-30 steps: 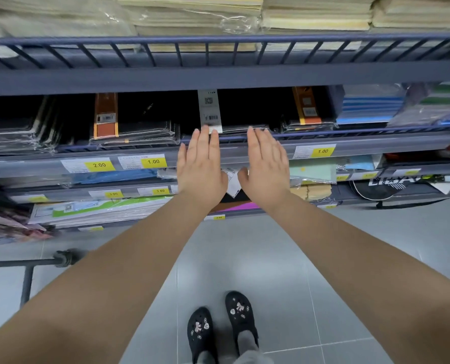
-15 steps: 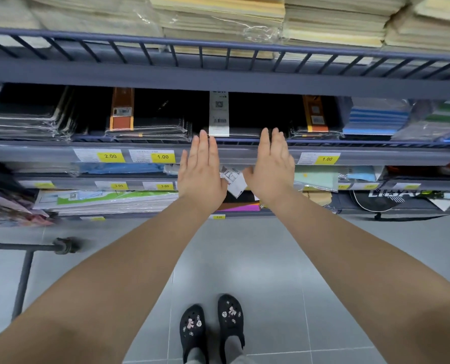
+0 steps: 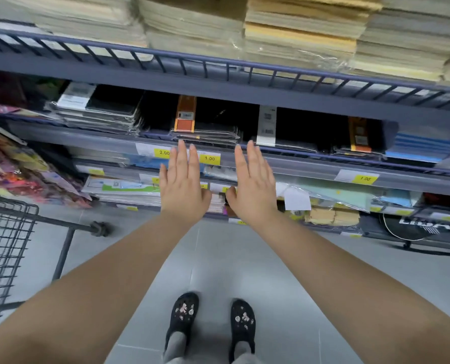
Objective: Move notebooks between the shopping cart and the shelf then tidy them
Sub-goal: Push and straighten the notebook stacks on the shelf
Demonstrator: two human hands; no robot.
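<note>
Both hands are hovering before the shelf [image 3: 310, 166], holding nothing. The left hand [image 3: 183, 185] and right hand [image 3: 252, 185] are lying flat side by side, palms down, fingers straight, fingertips near the shelf's front edge. The notebooks [image 3: 208, 132] are sitting in wrapped black stacks on the shelf, just beyond the fingertips. The cart [image 3: 6, 245] is standing well off to the left, its inside not showing. Risk, as judged: the wrap looks slick, so a stack dragged forward under flat fingers could be sliding apart and spilling to the floor [image 3: 218, 258].

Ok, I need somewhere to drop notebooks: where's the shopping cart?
Head view, far left: the shopping cart stands on the floor, left of the left hand.
</note>
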